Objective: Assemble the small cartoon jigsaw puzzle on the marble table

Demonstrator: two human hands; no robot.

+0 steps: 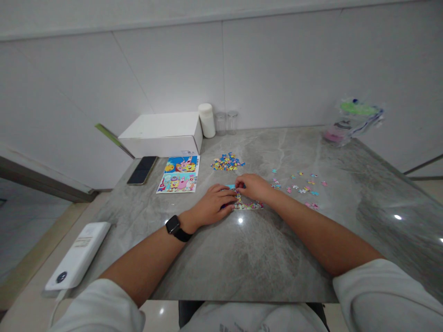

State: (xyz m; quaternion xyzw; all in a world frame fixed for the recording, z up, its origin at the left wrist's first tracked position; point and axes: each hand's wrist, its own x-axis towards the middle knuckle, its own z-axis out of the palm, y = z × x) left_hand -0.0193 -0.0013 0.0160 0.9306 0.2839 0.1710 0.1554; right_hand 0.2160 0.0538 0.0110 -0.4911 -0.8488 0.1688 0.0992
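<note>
A partly assembled jigsaw puzzle (247, 204) lies flat on the grey marbled table, largely covered by my hands. My left hand (216, 203) rests palm down over its left part, fingers stretched out across it. My right hand (254, 186) is at its upper edge, fingertips pinched together against the puzzle; whatever they hold is too small or hidden to make out. Loose puzzle pieces (304, 189) are scattered to the right of my right hand. Beyond my hands sits a heap of puzzle pieces (227, 162). A printed picture sheet (178, 174) with cartoon figures lies to the left.
A phone (142, 170) lies left of the sheet. Behind stand a white box (161, 133), a white bottle (206, 121) and two clear glasses (226, 123). A plastic bag (353, 122) sits at the back right. A white power bank (79, 256) with a cable lies at the left edge.
</note>
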